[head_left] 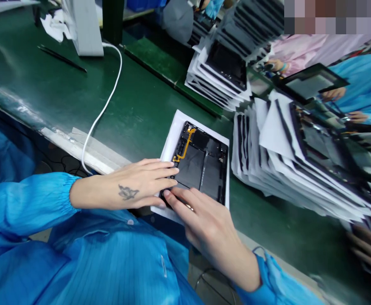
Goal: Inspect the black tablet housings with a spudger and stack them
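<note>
A dark tablet back panel (201, 161) lies face down on a white sheet (171, 146), its internal parts showing, with a yellow flex cable (183, 146) near the top left. My left hand (134, 184), with a tattoo on its back, comes in from the left, and its fingers rest over the panel's near edge. My right hand (201, 216) lies across the panel's lower corner, its fingertips on the dark surface. Both hands appear to hold the panel. The fingers hide that corner.
Several paper-interleaved panels form tall stacks (315, 161) (223, 72) on the green bench (61, 97). A white cable (109, 97) and black tweezers (61, 58) lie to the left. A co-worker's blue sleeve (357, 80) shows at the upper right.
</note>
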Available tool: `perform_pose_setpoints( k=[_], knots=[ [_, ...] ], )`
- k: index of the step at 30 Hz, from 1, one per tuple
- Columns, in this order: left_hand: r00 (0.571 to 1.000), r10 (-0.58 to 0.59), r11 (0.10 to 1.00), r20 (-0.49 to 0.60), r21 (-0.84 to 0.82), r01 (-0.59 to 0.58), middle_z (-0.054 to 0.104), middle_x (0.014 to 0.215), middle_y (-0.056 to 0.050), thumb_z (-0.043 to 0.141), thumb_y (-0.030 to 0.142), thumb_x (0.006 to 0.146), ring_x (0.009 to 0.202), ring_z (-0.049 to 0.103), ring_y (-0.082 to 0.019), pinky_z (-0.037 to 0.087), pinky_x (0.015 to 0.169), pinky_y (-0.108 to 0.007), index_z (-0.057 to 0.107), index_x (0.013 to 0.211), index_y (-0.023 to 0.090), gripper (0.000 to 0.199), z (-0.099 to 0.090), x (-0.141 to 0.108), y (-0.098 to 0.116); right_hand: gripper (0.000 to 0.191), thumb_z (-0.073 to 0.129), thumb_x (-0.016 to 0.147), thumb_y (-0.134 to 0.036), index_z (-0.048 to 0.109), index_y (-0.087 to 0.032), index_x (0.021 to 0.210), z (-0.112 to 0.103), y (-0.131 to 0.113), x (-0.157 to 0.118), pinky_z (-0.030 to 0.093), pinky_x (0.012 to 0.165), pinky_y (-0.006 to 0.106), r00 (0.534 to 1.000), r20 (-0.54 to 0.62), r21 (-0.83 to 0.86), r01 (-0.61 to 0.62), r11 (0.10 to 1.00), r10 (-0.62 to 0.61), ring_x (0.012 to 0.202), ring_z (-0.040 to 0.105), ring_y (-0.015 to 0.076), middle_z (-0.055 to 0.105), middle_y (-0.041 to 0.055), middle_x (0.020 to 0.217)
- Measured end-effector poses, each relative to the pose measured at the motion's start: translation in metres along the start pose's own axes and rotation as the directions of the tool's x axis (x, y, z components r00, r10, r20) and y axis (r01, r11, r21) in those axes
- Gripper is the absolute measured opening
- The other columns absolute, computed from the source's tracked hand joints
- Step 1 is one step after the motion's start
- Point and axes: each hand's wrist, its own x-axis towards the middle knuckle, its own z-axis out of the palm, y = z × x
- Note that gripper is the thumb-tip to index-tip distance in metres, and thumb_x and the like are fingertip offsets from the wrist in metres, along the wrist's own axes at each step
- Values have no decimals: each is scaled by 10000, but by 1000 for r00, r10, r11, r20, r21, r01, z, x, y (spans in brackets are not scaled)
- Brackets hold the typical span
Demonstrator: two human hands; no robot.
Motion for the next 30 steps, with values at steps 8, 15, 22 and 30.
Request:
perform_pose_setpoints(
  k=[8,15,22,30],
  knots=[
    [999,12,1000,-30,14,-12,572,1454,-155,581,323,1011,1462,425,-261,356,1231,-443,596,1317,106,376,1,0,2,277,417,1026,-94,687,-138,981,-6,-6,9,382,564,297,999,17,-200,34,979,-31,662,554,144,702,62,825],
    [1000,29,999,-9,24,-29,550,1473,-175,587,348,1006,1450,444,-273,382,1207,-441,585,1330,102,406,5,0,-2,286,409,1024,-100,691,-135,991,-9,-11,12,386,542,313,998,52,-238,42,970,-30,679,573,154,714,72,858],
    [1000,12,990,25,142,-15,450,1557,-173,472,386,1054,1479,396,-269,371,1216,-462,460,1466,106,498,0,-11,0,360,391,987,-51,663,-167,1192,-10,7,-2,529,697,284,994,-7,165,-104,981,106,886,653,172,728,83,1071],
    [989,27,970,-144,244,9,678,1283,-146,497,149,1025,1242,632,-258,566,1027,-429,590,1292,113,285,-2,-33,9,410,665,930,-152,660,-288,1317,4,-27,-37,461,558,267,579,-458,568,-393,723,675,546,511,121,607,-28,685]
  ],
)
